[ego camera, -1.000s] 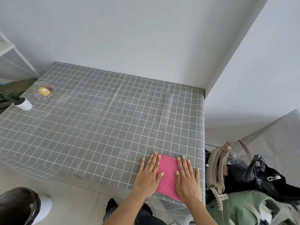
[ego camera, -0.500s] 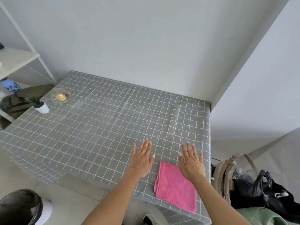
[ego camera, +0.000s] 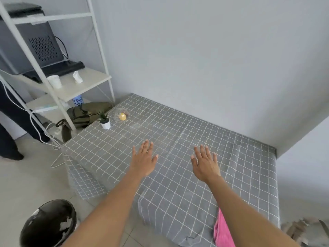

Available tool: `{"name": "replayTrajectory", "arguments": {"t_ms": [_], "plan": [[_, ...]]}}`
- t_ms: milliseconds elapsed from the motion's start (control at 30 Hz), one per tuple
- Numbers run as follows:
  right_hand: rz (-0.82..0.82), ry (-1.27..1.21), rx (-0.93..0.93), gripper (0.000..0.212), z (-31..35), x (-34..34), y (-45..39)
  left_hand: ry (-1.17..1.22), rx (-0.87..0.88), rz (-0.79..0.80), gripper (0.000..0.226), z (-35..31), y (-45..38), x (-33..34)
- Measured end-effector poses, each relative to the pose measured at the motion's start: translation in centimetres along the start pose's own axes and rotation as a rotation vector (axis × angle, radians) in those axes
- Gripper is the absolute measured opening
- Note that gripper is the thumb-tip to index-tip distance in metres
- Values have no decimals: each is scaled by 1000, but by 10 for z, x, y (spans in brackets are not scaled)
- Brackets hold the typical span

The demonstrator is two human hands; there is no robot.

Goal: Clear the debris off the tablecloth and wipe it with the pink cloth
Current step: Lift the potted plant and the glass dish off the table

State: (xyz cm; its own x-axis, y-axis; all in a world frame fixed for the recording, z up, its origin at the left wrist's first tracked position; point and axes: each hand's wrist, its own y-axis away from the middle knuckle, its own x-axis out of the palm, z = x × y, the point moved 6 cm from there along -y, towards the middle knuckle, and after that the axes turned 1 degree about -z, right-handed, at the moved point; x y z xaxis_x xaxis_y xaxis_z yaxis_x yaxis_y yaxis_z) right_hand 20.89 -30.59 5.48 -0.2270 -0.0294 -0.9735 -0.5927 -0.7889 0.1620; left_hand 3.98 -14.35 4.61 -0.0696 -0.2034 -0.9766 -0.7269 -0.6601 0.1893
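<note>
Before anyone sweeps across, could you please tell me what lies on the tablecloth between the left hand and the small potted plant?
Nothing: the head view shows only bare tablecloth between the left hand and the potted plant.

Both bare forearms reach forward side by side. The left hand (ego camera: 143, 161) and right hand (ego camera: 205, 164) are flat, palms down, fingers spread, holding nothing, well apart.

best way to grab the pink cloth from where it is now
Pinch the pink cloth at its left edge, which shows beside the right forearm, coming from the near side with the right hand. It lies flat at the tablecloth's near edge, so probably lift a corner first.
</note>
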Motion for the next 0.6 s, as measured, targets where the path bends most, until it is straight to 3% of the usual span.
{"name": "replayTrajectory", "arguments": {"t_ms": [367,600], "plan": [[91,-7,-135,56,197,28,-46,52,-169,96,60,202,26,-19],[179,25,-197,60,276,49,-80,55,-245,98,61,278,29,-16]]}}
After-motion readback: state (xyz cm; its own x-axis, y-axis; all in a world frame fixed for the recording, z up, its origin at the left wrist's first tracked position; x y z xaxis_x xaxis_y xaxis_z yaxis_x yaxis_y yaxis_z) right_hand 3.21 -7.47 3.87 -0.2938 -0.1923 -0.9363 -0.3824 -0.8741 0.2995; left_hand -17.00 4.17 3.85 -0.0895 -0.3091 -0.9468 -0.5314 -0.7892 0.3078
